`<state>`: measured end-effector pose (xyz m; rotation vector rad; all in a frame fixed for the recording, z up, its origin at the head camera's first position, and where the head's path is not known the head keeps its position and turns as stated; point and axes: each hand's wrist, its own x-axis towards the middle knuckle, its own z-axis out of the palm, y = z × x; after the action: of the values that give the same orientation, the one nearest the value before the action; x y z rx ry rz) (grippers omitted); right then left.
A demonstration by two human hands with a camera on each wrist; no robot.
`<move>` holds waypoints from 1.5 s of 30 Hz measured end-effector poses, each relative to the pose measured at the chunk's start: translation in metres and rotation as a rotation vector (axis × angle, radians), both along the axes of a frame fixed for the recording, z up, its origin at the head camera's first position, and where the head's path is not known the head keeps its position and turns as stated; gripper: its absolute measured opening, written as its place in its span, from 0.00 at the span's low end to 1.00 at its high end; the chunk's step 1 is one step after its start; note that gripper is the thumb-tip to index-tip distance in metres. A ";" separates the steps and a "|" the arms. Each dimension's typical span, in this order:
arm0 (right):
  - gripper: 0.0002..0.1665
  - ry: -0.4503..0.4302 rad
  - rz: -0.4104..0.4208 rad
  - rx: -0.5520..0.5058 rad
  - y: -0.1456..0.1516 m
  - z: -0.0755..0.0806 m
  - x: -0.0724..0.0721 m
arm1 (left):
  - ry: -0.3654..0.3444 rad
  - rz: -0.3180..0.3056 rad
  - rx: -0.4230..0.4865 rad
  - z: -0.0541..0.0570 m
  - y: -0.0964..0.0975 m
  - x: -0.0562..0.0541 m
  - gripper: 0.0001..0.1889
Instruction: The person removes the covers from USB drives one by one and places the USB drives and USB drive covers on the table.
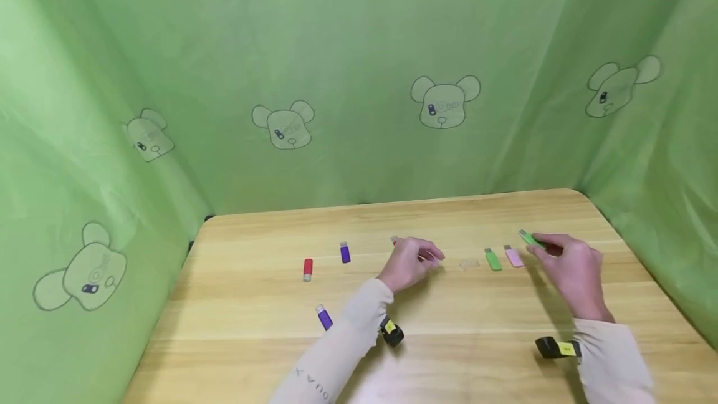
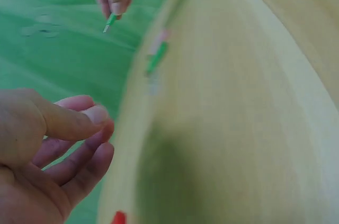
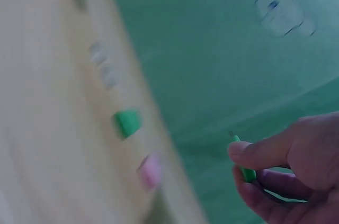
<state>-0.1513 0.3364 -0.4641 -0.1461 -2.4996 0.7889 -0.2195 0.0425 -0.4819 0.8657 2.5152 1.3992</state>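
Note:
My right hand (image 1: 574,270) pinches a green USB flash drive (image 1: 530,239) by its body above the table, its metal plug pointing away to the left. Below it, a pink flash drive (image 1: 513,257) and another green flash drive (image 1: 493,259) lie side by side. My left hand (image 1: 412,262) hovers over the middle of the table. In the left wrist view, its fingers (image 2: 87,173) are loosely bent and hold nothing. A red flash drive (image 1: 394,240) is mostly hidden behind that hand. Between the hands lies something small and transparent (image 1: 469,264), its kind unclear.
On the left of the wooden table (image 1: 247,341) lie a red flash drive (image 1: 307,270) and a purple one (image 1: 344,252). A second purple flash drive (image 1: 324,317) is nearer, partly covered by the left sleeve (image 1: 342,341). Green curtains (image 1: 359,161) surround the table.

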 end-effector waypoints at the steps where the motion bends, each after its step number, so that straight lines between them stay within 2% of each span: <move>1: 0.16 -0.012 -0.007 -0.001 0.003 -0.007 -0.002 | 0.020 -0.007 -0.026 -0.005 0.005 -0.002 0.07; 4: 0.16 -0.053 -0.030 -0.021 0.009 -0.022 -0.008 | 0.038 -0.023 -0.068 -0.014 0.015 -0.007 0.07; 9: 0.16 -0.123 -0.051 -0.044 0.016 -0.037 -0.011 | -0.010 -0.032 -0.074 -0.023 0.025 -0.010 0.07; 13: 0.16 -0.155 -0.046 -0.025 0.020 -0.045 -0.013 | -0.022 -0.030 -0.071 -0.025 0.029 -0.009 0.07; 18: 0.16 -0.156 -0.042 0.011 0.022 -0.048 -0.013 | -0.013 -0.027 -0.076 -0.021 0.031 -0.008 0.06; 23: 0.17 -0.184 -0.034 0.021 0.023 -0.048 -0.013 | 0.012 -0.016 -0.123 -0.017 0.038 -0.008 0.07; 27: 0.16 -0.189 -0.037 0.012 0.021 -0.048 -0.012 | 0.034 -0.011 -0.176 -0.021 0.042 -0.009 0.07; 34: 0.14 -0.104 -0.050 0.001 0.014 -0.039 -0.006 | 0.022 -0.032 -0.173 -0.032 0.043 -0.014 0.07; 40: 0.15 -0.061 -0.051 -0.005 0.007 -0.026 -0.002 | 0.006 -0.014 -0.106 -0.029 0.038 -0.015 0.08; 45: 0.14 0.001 -0.049 -0.009 -0.002 -0.012 0.003 | -0.021 0.040 0.040 -0.009 0.022 -0.015 0.07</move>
<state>-0.1483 0.3348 -0.4759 -0.2095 -2.4822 0.7798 -0.2341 0.0645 -0.4913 0.8073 2.5112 1.4677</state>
